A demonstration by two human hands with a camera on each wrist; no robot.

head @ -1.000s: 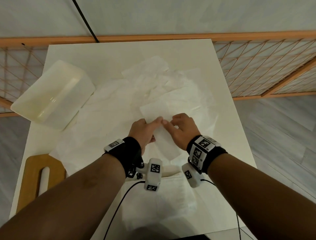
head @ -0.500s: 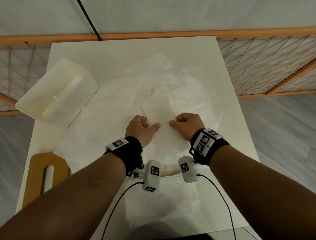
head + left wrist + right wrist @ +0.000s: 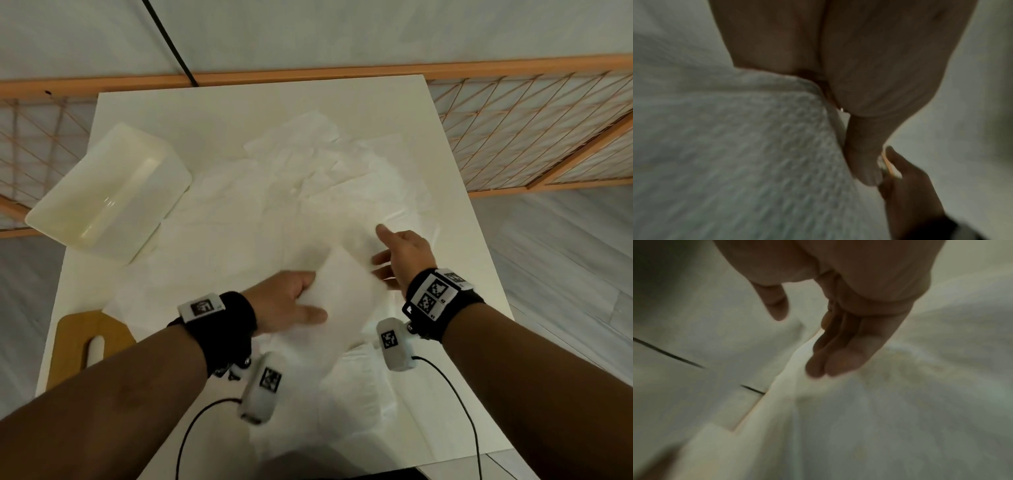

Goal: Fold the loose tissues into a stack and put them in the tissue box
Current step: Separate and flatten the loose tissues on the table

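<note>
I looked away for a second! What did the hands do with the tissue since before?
Both hands were pinching the tissue flat on the table. Now the left hand holds the folded tissue alone and has lifted it toward the person. The right hand let go, opened, and moved off to the right over the loose tissues. The tissue box and wooden lid stayed where they were.

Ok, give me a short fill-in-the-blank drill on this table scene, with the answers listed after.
1. The folded tissue is held by the ____ hand.
2. The right hand has its fingers ____ and holds nothing.
3. The white tissue box lies at the table's far ____ side.
4. The wooden lid with a slot lies at the table's near ____ corner.

Missing words: left; open; left; left
</note>
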